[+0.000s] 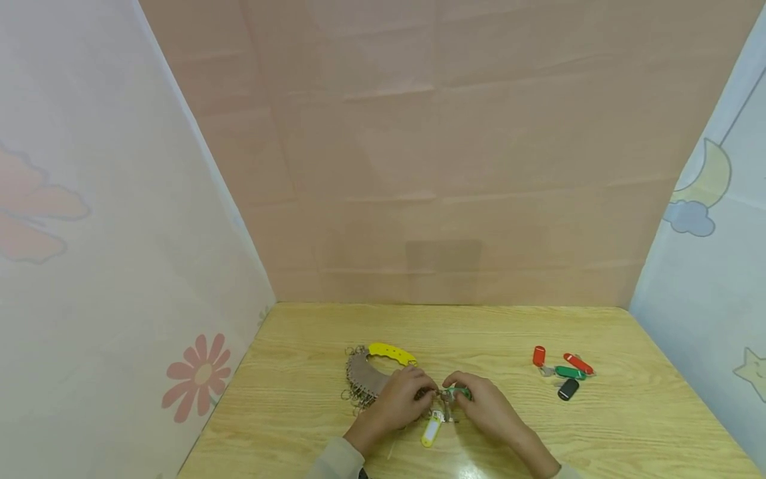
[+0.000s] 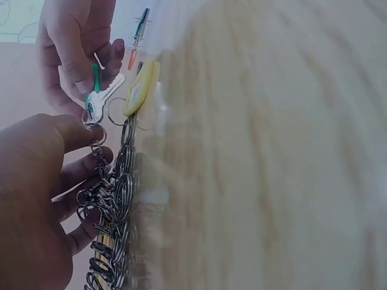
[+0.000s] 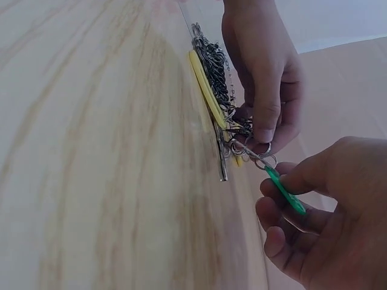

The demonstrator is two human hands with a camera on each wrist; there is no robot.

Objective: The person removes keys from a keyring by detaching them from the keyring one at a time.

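On the wooden table (image 1: 281,426) in the head view, the left hand (image 1: 399,398) and right hand (image 1: 487,406) work close together beside a yellow-handled ring holder (image 1: 362,372), near a yellow tag (image 1: 431,431), with four loose tags (image 1: 569,373) off to the right. The left wrist view shows a silver key (image 2: 107,98) against a green key tag (image 2: 96,78) at the right fingers; the right wrist view shows those fingers pinching the green key tag, while the left thumb and fingers grip a small metal ring (image 3: 269,147).
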